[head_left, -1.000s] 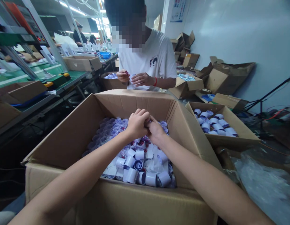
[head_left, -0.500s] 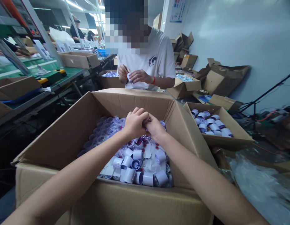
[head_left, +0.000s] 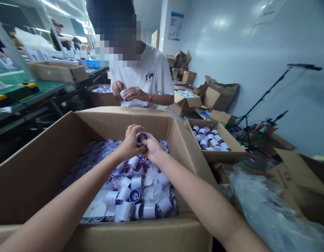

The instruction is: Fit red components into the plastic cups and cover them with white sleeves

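Observation:
Above the large cardboard box, my left hand wraps round a short white plastic cup whose dark round opening faces me. My right hand is closed on the cup's right side, with its thumb at the opening. Below the hands, the box holds many white cylindrical cups, some clear plastic pieces at the left and small red parts with wires. One cup lies with its inner disc showing.
Across the box a co-worker in a white shirt holds a small white part. A smaller carton of white cups stands at right, near clear plastic bags. A green-topped bench runs along the left; a thin stand stands against the wall.
The view has swung to the right, so things sit further left. The cup's open end, hidden before behind my clasped hands, now shows between them.

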Motion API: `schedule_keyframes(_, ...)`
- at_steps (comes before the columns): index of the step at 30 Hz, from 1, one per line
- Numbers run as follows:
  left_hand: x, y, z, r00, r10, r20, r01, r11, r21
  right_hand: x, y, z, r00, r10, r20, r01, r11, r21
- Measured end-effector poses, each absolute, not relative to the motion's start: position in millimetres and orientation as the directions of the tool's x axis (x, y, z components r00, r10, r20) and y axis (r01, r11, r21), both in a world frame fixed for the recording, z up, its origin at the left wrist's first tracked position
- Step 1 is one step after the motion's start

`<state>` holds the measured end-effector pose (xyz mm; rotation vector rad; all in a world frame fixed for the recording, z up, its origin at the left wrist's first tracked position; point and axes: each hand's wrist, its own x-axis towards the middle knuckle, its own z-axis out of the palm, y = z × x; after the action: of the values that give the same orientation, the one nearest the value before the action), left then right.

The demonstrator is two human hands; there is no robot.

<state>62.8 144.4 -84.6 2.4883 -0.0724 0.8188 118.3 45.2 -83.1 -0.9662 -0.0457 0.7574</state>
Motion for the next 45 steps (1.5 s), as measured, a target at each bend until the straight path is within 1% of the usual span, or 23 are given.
schedule_keyframes(2,68,158,-97,0.841,0.203,0.502,-0.155,-0.797,0.583,130,45,-85,0.748,0.560,-0.356,-0.596,0.331,-0.732)
schedule_keyframes(4,70,168,-107,0.884,0.232,0.406,-0.131,-0.711,0.691,138,43,-87,0.725,0.553,-0.410,-0.642,0.328,-0.693)
schedule_keyframes(6,70,172,-113,0.929,0.177,0.325,-0.145,-0.634,0.760,141,42,-89,0.685,0.586,-0.432,-0.685,0.319,-0.655)
schedule_keyframes(8,68,170,-112,0.944,0.134,0.302,-0.166,-0.599,0.783,140,40,-89,0.654,0.639,-0.405,-0.705,0.320,-0.633)
schedule_keyframes(12,65,161,-102,0.891,0.201,0.407,-0.210,-0.612,0.762,136,37,-88,0.613,0.723,-0.319,-0.705,0.319,-0.634)
schedule_keyframes(14,64,158,-98,0.870,0.225,0.438,-0.221,-0.616,0.756,134,36,-87,0.597,0.743,-0.302,-0.705,0.307,-0.639)
schedule_keyframes(16,63,157,-96,0.864,0.229,0.449,-0.214,-0.641,0.737,132,36,-86,0.624,0.716,-0.314,-0.691,0.318,-0.649)
schedule_keyframes(19,61,156,-94,0.846,0.213,0.489,-0.208,-0.712,0.671,131,35,-84,0.701,0.629,-0.337,-0.655,0.379,-0.654)
schedule_keyframes(22,61,155,-91,0.821,0.166,0.546,-0.240,-0.769,0.593,132,34,-83,0.717,0.637,-0.282,-0.631,0.422,-0.651)
schedule_keyframes(24,61,153,-89,0.818,0.124,0.561,-0.268,-0.781,0.564,134,34,-84,0.719,0.651,-0.242,-0.604,0.413,-0.682)
schedule_keyframes(27,60,151,-86,0.827,0.080,0.556,-0.309,-0.763,0.568,137,35,-87,0.733,0.627,-0.264,-0.580,0.374,-0.724)
schedule_keyframes(29,59,151,-83,0.824,0.083,0.561,-0.317,-0.753,0.577,139,36,-87,0.738,0.610,-0.289,-0.582,0.360,-0.729)
schedule_keyframes(34,55,157,-73,0.766,0.205,0.610,-0.254,-0.775,0.579,145,32,-86,0.749,0.569,-0.339,-0.604,0.378,-0.702)
schedule_keyframes(37,53,160,-70,0.759,0.246,0.603,-0.218,-0.777,0.591,146,31,-86,0.705,0.628,-0.330,-0.637,0.358,-0.682)
schedule_keyframes(42,53,162,-75,0.816,0.254,0.519,-0.165,-0.759,0.630,142,31,-84,0.609,0.747,-0.265,-0.664,0.297,-0.686)
schedule_keyframes(45,55,166,-86,0.852,0.267,0.451,-0.111,-0.748,0.654,141,32,-85,0.607,0.749,-0.267,-0.672,0.304,-0.675)
